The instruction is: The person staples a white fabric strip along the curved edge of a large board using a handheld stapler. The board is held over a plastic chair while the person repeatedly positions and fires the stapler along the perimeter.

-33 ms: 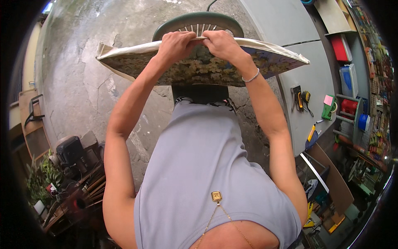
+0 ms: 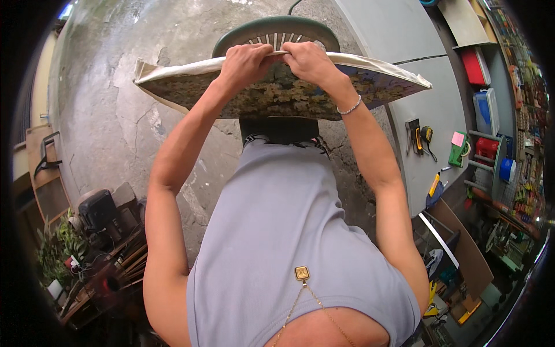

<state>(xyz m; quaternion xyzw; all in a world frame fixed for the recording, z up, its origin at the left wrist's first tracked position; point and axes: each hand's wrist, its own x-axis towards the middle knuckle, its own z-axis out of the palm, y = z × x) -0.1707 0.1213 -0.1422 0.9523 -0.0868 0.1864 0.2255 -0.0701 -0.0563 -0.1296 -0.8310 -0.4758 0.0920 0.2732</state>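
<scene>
Person's left hand (image 2: 245, 61) & right hand (image 2: 309, 61), side by side, fingers curled over and pinching the top edge of a wide patterned canvas panel (image 2: 277, 92) held flat above a green plastic chair (image 2: 276, 32) (concrete floor below). Best done w/ even tension, panel level.

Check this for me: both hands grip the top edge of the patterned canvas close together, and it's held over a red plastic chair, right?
Not quite: the chair is green, not red, as the head view shows. The left hand and right hand do grip the top edge of the patterned canvas close together.
</scene>
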